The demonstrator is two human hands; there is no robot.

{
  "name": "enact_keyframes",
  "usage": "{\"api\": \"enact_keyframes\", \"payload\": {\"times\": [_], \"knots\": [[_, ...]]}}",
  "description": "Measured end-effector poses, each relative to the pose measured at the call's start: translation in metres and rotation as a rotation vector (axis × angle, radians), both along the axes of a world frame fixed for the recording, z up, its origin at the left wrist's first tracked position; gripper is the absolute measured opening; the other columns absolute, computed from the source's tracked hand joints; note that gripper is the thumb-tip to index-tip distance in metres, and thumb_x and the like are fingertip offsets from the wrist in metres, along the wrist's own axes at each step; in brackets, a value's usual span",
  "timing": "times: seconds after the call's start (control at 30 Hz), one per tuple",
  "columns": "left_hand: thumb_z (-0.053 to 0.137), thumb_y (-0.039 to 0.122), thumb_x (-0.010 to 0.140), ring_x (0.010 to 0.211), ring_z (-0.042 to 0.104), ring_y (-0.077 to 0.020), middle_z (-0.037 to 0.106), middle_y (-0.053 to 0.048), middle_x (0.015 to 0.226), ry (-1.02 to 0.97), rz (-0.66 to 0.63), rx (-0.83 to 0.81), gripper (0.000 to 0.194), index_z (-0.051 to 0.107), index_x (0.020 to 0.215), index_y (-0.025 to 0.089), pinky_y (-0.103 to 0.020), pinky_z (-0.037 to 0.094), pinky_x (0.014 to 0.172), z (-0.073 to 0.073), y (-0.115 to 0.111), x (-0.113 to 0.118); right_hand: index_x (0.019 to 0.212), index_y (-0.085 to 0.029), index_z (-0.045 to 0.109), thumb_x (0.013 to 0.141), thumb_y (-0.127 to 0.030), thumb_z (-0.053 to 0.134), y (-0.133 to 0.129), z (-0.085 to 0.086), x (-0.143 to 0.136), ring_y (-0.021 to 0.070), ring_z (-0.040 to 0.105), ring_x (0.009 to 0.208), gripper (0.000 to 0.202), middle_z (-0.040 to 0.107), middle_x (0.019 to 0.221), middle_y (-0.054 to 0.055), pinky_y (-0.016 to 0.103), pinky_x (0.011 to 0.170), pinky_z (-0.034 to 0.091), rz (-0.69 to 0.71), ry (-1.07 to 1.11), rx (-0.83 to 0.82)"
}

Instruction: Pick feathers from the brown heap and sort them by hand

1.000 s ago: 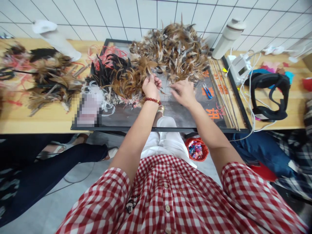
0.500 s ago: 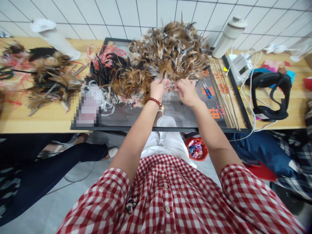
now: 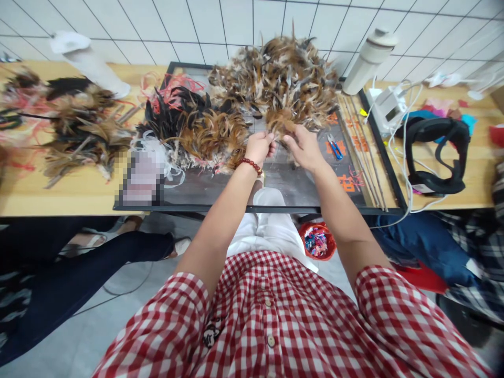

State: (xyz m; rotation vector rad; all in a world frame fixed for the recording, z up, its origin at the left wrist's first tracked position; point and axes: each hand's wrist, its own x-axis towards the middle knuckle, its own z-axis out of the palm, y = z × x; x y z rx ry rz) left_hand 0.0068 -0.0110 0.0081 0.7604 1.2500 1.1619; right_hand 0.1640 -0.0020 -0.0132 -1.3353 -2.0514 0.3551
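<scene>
Both hands are close together over the dark tabletop board (image 3: pixel 220 194). My left hand (image 3: pixel 260 147), with a red bead bracelet (image 3: pixel 249 164) at its wrist, is closed in a pinch at the base of some brown feathers (image 3: pixel 279 121). Just to the right, my right hand (image 3: pixel 305 148) has its thumb and forefinger apart, with the forefinger against those feathers. A large heap of brown, grey and white feathers (image 3: pixel 277 79) lies beyond the hands. Left of them is a row of brown and black feather bunches (image 3: pixel 212 131).
Blue-handled snips (image 3: pixel 335 147) and thin sticks (image 3: pixel 364 152) lie to the right, near a bottle (image 3: pixel 370 60), a power adapter (image 3: pixel 389 109) with cables and a black headset (image 3: pixel 437 155). White ribbon (image 3: pixel 151 144) lies left. A red basket (image 3: pixel 318 241) stands below. People sit on both sides.
My right hand has opened from a curled shape, its thumb and forefinger now apart. My left hand has turned slightly and closed into a pinch. Brown feathers now show between them.
</scene>
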Motion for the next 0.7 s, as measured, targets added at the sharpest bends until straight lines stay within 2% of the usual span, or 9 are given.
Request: {"api": "enact_keyframes", "payload": {"times": [0.07,0.13,0.2,0.3,0.47,0.6,0.7], "knots": [[0.057,0.011,0.098,0.038,0.044,-0.0032,0.051,0.007,0.047,0.014,-0.002,0.016,0.036,0.05,0.064,0.017,-0.015,0.031,0.043,-0.001,0.001,0.001,0.124,-0.02,0.068,0.093,-0.07,0.056,0.003,-0.006,-0.004,0.028,0.067,0.111,0.06,0.075,0.117,0.012,0.046,0.102,0.051,0.071,0.177,-0.046],[0.058,0.011,0.098,0.038,0.044,-0.0033,0.051,0.007,0.047,0.01,-0.015,0.013,0.035,0.051,0.064,0.017,-0.016,0.032,0.043,0.0,-0.001,0.002,0.113,-0.02,0.072,0.085,-0.07,0.066,0.006,-0.012,-0.009,0.0239,0.07,0.098,0.058,0.078,0.104,0.008,0.041,0.094,0.056,0.089,0.346,-0.116],[0.055,0.011,0.099,0.039,0.046,-0.0038,0.052,0.006,0.048,-0.026,-0.05,-0.006,0.034,0.053,0.066,0.017,-0.016,0.034,0.044,0.002,-0.004,0.002,0.098,-0.02,0.075,0.082,-0.063,0.073,0.008,-0.016,-0.012,0.0209,0.07,0.088,0.046,0.078,0.092,0.005,0.038,0.088,0.057,0.051,0.467,-0.18],[0.052,0.011,0.101,0.042,0.051,-0.0044,0.057,0.004,0.051,-0.096,-0.106,-0.046,0.032,0.056,0.069,0.016,-0.018,0.039,0.048,0.006,-0.008,0.001,0.085,-0.02,0.076,0.079,-0.045,0.075,0.01,-0.017,-0.012,0.0196,0.07,0.082,0.026,0.078,0.085,0.003,0.038,0.085,0.057,-0.013,0.539,-0.198],[0.056,0.013,0.101,0.045,0.055,-0.0053,0.062,0.001,0.054,-0.133,-0.161,-0.093,0.029,0.059,0.071,0.014,-0.019,0.043,0.052,0.005,-0.008,-0.001,0.081,-0.02,0.073,0.081,-0.033,0.066,0.007,-0.011,-0.009,0.017,0.063,0.072,0.015,0.072,0.075,0.002,0.034,0.075,0.054,-0.088,0.445,-0.091],[0.058,0.012,0.099,0.044,0.054,-0.0054,0.061,0.001,0.053,-0.128,-0.179,-0.1,0.03,0.058,0.069,0.014,-0.019,0.042,0.052,0.002,-0.006,-0.002,0.08,-0.02,0.071,0.082,-0.029,0.06,0.004,-0.01,-0.011,0.0178,0.062,0.074,0.015,0.071,0.077,0.003,0.034,0.076,0.053,-0.128,0.269,0.017],[0.057,0.012,0.1,0.045,0.054,-0.0054,0.061,0.001,0.054,-0.103,-0.24,-0.09,0.031,0.059,0.069,0.014,-0.019,0.044,0.052,0.001,-0.008,-0.002,0.08,-0.021,0.071,0.084,-0.029,0.058,0.004,-0.011,-0.013,0.019,0.063,0.075,0.016,0.072,0.079,0.004,0.035,0.078,0.053,-0.145,0.181,0.041]]}}
